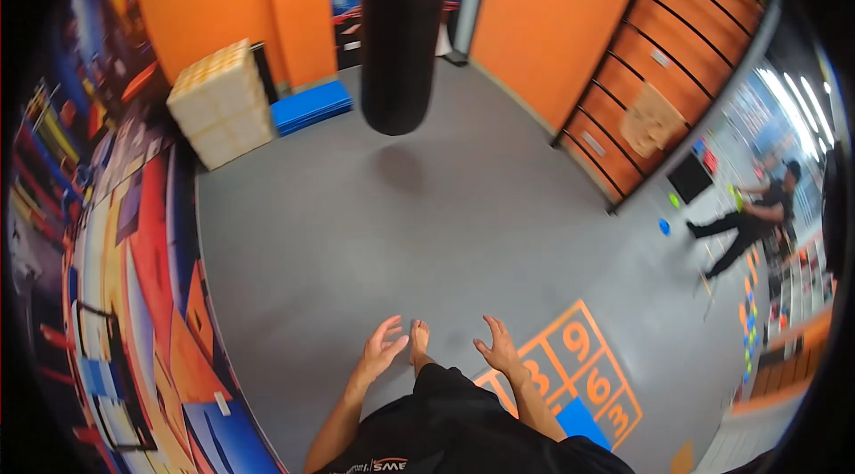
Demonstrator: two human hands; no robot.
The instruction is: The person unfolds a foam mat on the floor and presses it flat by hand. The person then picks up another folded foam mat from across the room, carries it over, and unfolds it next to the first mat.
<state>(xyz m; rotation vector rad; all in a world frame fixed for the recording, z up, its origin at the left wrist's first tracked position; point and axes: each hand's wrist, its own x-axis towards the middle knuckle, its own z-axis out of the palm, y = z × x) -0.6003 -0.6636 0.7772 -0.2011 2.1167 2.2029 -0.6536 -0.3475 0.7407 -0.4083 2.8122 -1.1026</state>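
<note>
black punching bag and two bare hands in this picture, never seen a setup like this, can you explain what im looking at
There is no machine here: one picture, from a camera worn on a person's head, looking forward and down. At the bottom are that person's own left hand and right hand, both open and holding nothing, with a bare foot between them on the grey floor.

Ahead hangs the black punching bag. Behind it, to the left, are blue mats and a pale block. Orange numbered squares mark the floor at lower right. Farther off on the right is another person. The lens bends the edges.
</note>
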